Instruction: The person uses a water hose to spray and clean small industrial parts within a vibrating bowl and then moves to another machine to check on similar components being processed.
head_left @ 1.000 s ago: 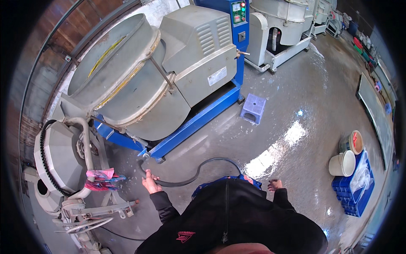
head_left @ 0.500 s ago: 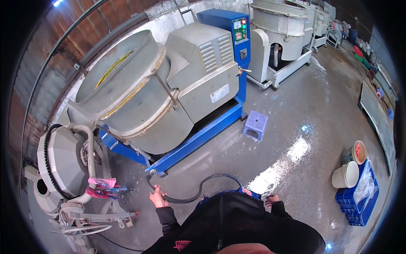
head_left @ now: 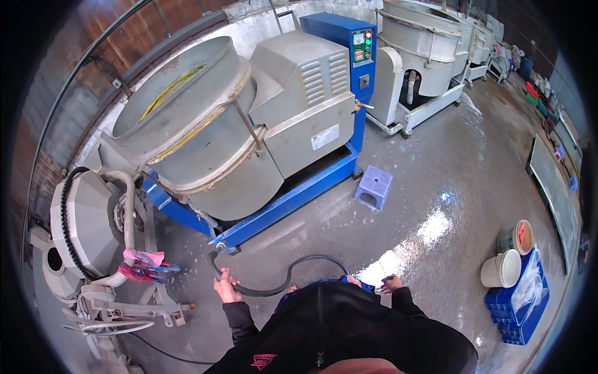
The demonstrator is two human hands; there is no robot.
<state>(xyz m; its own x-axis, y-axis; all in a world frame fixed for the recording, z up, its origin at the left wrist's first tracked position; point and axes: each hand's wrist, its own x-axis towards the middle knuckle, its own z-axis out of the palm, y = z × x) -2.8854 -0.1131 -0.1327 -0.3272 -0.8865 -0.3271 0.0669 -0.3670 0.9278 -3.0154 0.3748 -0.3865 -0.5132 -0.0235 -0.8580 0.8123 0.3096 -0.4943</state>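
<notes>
Little shifts: left hand (head_left: 226, 287) stays curled, seemingly around the dark hose (head_left: 265, 292), its metal end (head_left: 220, 247) ahead of that hand by the blue frame (head_left: 293, 202), right hand (head_left: 391, 285) hanging half-open, apparently empty, so only 1 of 2 hands controls it.

The wet grey floor (head_left: 423, 168) bears a purple stool (head_left: 374, 184) and a blue crate (head_left: 514, 311).

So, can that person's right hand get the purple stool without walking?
Probably not: the purple stool stands on the floor, apparently too far ahead of the right hand. Nothing seems to block the way, though; just shiny floor lies between.
</notes>
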